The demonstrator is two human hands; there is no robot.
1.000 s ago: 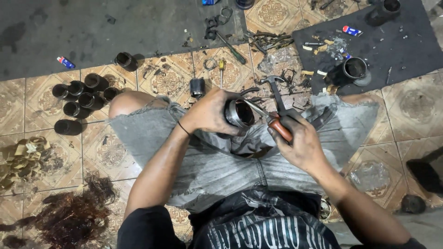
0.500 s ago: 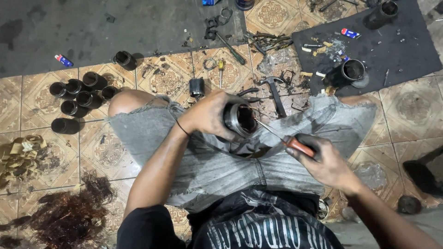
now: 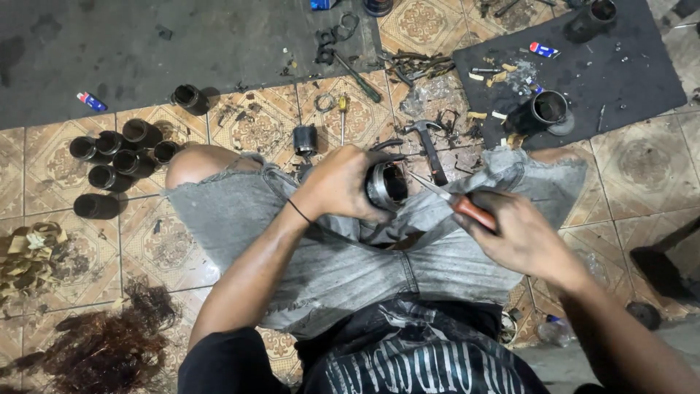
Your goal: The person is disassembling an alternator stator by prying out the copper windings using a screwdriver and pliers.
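My left hand [image 3: 337, 182] grips a round metal motor housing [image 3: 386, 185], its open end turned to the right, held over my lap. My right hand [image 3: 516, 235] holds a knife [image 3: 453, 201] by its red-brown handle. The blade points left, its tip at the rim of the housing's opening. I sit on the tiled floor in grey cut-off shorts with knees spread.
Several black cylinders [image 3: 120, 155] stand clustered at left. A hammer [image 3: 426, 142], a screwdriver [image 3: 342, 109] and a small black part [image 3: 305, 138] lie beyond my knees. A black mat [image 3: 627, 66] at right holds another cylinder [image 3: 543, 111] and scraps. Tangled copper wire [image 3: 95, 350] lies lower left.
My right hand has drawn the knife back to the right and down, from close against the housing to an arm's gap. The left hand kept the housing nearly still.
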